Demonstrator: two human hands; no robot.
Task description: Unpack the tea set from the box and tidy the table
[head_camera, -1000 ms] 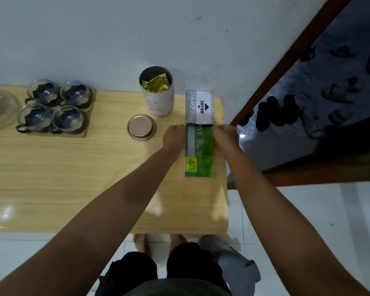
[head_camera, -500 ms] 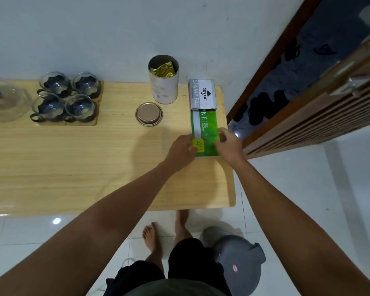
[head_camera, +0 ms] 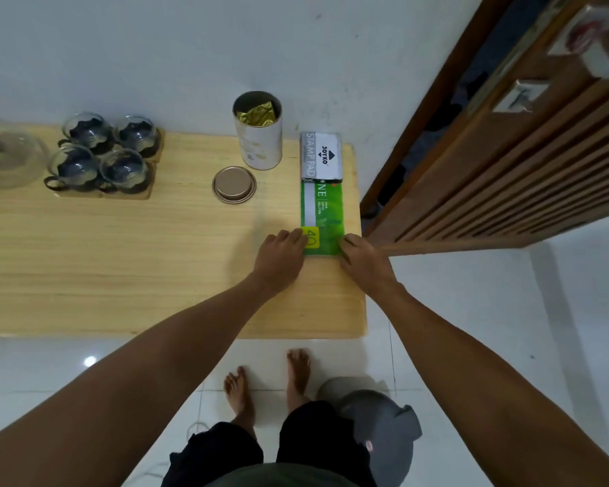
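A flat green box (head_camera: 324, 212) lies at the right end of the wooden table (head_camera: 120, 261). My left hand (head_camera: 280, 256) touches its near left corner and my right hand (head_camera: 361, 260) its near right corner, fingers curled against the edges. A grey stamp pad box (head_camera: 321, 156) lies just behind it, end to end. At the back left, several glass cups (head_camera: 106, 156) stand on wooden coasters, with a glass teapot (head_camera: 4, 159) at the left edge. An open white tea tin (head_camera: 258, 131) holds a gold foil bag; its round lid (head_camera: 234, 184) lies beside it.
The white wall runs along the table's far side. A slatted wooden door (head_camera: 500, 163) stands open close to the table's right end. A grey lidded bin (head_camera: 377, 430) sits on the white tiled floor by my bare feet.
My hands slid from the far end of the green box to its near end. The view pulled back, showing more floor and the door.
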